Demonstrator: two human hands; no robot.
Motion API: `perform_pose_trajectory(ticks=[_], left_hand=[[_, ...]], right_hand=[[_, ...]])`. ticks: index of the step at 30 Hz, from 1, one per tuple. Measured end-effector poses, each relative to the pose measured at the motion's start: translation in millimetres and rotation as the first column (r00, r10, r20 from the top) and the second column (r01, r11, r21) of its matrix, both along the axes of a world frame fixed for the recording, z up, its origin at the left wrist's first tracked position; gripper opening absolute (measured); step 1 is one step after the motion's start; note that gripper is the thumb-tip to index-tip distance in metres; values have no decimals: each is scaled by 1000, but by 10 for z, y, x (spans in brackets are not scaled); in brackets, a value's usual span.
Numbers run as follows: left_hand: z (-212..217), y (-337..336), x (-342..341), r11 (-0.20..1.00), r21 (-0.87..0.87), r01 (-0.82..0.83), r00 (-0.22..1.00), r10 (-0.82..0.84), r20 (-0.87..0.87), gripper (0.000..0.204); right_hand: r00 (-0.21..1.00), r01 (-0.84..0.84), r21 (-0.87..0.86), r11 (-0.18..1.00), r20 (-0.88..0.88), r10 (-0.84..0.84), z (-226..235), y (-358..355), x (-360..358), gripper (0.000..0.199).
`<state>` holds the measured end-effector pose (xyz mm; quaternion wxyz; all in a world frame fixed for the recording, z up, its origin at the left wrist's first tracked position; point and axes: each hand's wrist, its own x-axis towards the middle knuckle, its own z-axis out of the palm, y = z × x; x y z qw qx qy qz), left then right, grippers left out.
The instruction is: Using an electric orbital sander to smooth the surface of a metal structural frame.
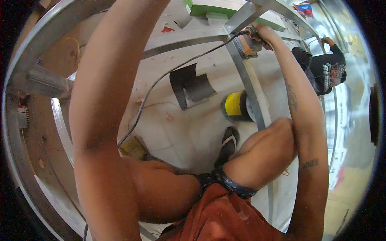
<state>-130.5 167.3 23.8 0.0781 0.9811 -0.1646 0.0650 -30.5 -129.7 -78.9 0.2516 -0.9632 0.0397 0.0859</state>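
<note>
Closest to the lens is our left forearm (104, 100), running straight up and out of the top of the view, so we can't tell what the left hand is doing or whether it grips anything. Below it there's our bent knee (261, 148) and a foot in a dark sandal (228, 143) on the pale floor (193, 124).

Our right hand (266, 34) is wrapped tight around an orange and grey power tool (248, 45), up at the top of the view right where two grey metal channels (245, 76) meet. Fingers closed fully round the body, no slack.

Handling-wise, we'd guess the tool is rigid and fairly hefty for one hand, hard shell, not fragile. Best hold looks like exactly where the hand is, round the fat body, keeping clear of the working end. Its black cord (161, 78) trails from the tool's left end down toward our knee, limp and easy to snag on the framing.

Orientation: long axis seems to lie roughly left-right across the view, cord end to the left; the working end is hidden, so we can't say exactly where it points.

Also around: a yellow roll (235, 105) beside the channel, a curled dark sheet (189, 86), and another person (327, 68) crouched off to the right.
</note>
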Motion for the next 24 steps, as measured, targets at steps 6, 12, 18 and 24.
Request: perform_pose_trajectory(ticks=[6, 12, 18, 24], left_hand=[[77, -112, 34, 1000, 19, -6, 1000, 6, 27, 56], [36, -129, -12, 989, 97, -112, 993, 108, 49, 57], [137, -382, -47, 978, 145, -149, 985, 133, 114, 59], [55, -340, -65, 961, 180, -210, 972, 186, 141, 60]], right_hand=[[996, -89, 0, 996, -7, 89, -140, -248, 273, 49], [998, -9, -23, 1000, -69, 8, -260, 12, 338, 47], [986, 89, -247, 965, 160, -50, -509, -347, 892, 62], [991, 40, -358, 933, 137, 10, -508, -124, 726, 61]])
